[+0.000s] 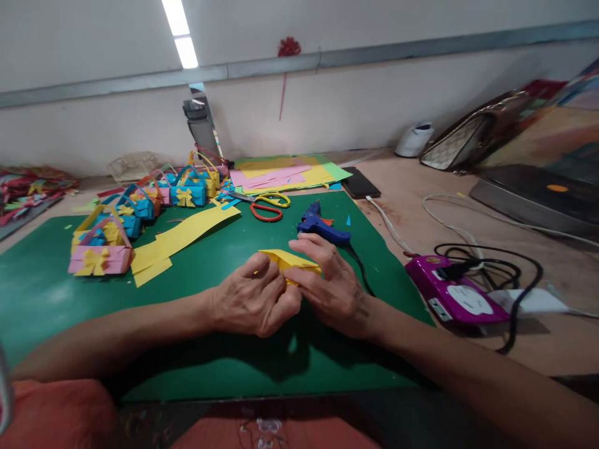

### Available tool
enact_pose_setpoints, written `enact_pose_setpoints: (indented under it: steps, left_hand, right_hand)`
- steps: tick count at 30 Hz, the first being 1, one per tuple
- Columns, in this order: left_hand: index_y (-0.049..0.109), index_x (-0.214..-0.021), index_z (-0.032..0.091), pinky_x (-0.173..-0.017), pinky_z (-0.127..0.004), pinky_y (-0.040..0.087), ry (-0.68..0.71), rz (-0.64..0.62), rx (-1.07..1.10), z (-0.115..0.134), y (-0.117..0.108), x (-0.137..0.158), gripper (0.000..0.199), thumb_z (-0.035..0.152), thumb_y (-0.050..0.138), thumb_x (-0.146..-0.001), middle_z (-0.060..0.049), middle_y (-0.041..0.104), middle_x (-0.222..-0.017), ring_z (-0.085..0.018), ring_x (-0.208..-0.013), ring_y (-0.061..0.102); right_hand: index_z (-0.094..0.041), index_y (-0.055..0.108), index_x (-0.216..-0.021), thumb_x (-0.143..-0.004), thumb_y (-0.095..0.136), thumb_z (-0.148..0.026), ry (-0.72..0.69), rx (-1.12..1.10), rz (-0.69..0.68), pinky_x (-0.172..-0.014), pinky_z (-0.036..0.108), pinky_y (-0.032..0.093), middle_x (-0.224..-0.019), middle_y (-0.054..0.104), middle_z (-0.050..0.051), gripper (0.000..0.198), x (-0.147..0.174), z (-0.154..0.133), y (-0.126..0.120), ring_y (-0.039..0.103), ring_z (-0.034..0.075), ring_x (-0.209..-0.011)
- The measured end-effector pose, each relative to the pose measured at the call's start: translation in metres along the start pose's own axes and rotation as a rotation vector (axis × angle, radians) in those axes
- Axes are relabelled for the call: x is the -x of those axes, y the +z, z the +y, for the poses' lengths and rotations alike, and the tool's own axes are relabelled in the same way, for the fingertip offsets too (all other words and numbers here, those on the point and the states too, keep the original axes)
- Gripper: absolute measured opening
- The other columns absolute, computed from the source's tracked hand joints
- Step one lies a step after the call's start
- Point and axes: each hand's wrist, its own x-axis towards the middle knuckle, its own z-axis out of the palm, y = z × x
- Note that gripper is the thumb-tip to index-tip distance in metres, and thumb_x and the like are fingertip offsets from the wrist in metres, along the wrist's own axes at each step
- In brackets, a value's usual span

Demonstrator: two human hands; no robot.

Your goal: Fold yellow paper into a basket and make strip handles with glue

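Close together over the near middle of the green mat, two bare hands grip one folded piece of yellow paper. The left hand, its fingers curled, pinches the left end, while the right hand has its fingers bent along the right end; the exact spots where the fingertips press are partly hidden. The folded piece is raised above the mat, its upper edge showing on the far side of the knuckles. Just beyond the right hand lies a blue glue gun, nozzle pointing to the far side, with a dark cord running near and right from its handle end. Left of it, scissors with one red and one yellow handle loop lie with their blades towards the left. Flat yellow paper strips overlap on the mat, left of the scissors. Further left, small paper baskets stand in a slanting row, blue, pink and yellow among them; the nearest is a pink basket with a yellow bow. On the far part of the worktop, coloured sheets are stacked beside a black phone. To the right sits a purple power box, with dark cable looped next to it.
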Motion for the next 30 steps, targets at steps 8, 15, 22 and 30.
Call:
enact_pose_setpoints:
  steps: [8, 15, 22, 30]
  left_hand:
    - [0.056, -0.093, 0.019, -0.077, -0.035, 0.041, -0.118, 0.044, 0.177, -0.010, -0.001, 0.001, 0.010, 0.023, 0.053, -0.085, -0.003, 0.070, -0.080, -0.018, -0.078, 0.060]
    - [0.049, -0.118, 0.018, -0.091, -0.037, 0.044, -0.946, 0.229, 0.791, -0.053, 0.000, 0.016, 0.040, 0.041, 0.052, -0.086, -0.011, 0.055, -0.122, -0.023, -0.113, 0.050]
    - [0.046, -0.118, 0.016, -0.076, -0.031, 0.049, -1.285, 0.098, 1.462, -0.043, 0.014, 0.036, 0.052, 0.042, 0.063, -0.077, -0.011, 0.063, -0.108, -0.021, -0.096, 0.060]
    - [0.030, -0.137, 0.018, -0.089, -0.042, 0.046, -1.496, -0.015, 1.346, -0.016, 0.010, 0.023, 0.075, 0.032, 0.067, -0.074, -0.017, 0.048, -0.131, -0.028, -0.114, 0.051]
  right_hand:
    - [-0.016, 0.056, -0.079, -0.081, 0.049, -0.008, 0.166, -0.079, -0.058, -0.095, 0.047, 0.044, -0.115, 0.055, 0.017, 0.010, -0.002, 0.004, 0.000, 0.047, 0.027, -0.119]
    - [-0.020, 0.058, -0.077, -0.078, 0.056, -0.026, 0.917, -0.569, 0.024, -0.081, 0.033, 0.050, -0.105, 0.064, 0.006, 0.006, -0.019, 0.011, -0.014, 0.061, 0.019, -0.095]
    - [-0.019, 0.061, -0.088, -0.074, 0.061, -0.033, 1.185, -0.873, 0.014, -0.071, 0.031, 0.052, -0.086, 0.069, 0.003, 0.020, -0.029, 0.011, -0.006, 0.063, 0.016, -0.077]
    - [-0.019, 0.057, -0.080, -0.081, 0.056, -0.022, 0.780, -0.330, 0.097, -0.068, 0.028, 0.050, -0.084, 0.066, 0.004, 0.003, -0.026, 0.015, 0.001, 0.062, 0.016, -0.076]
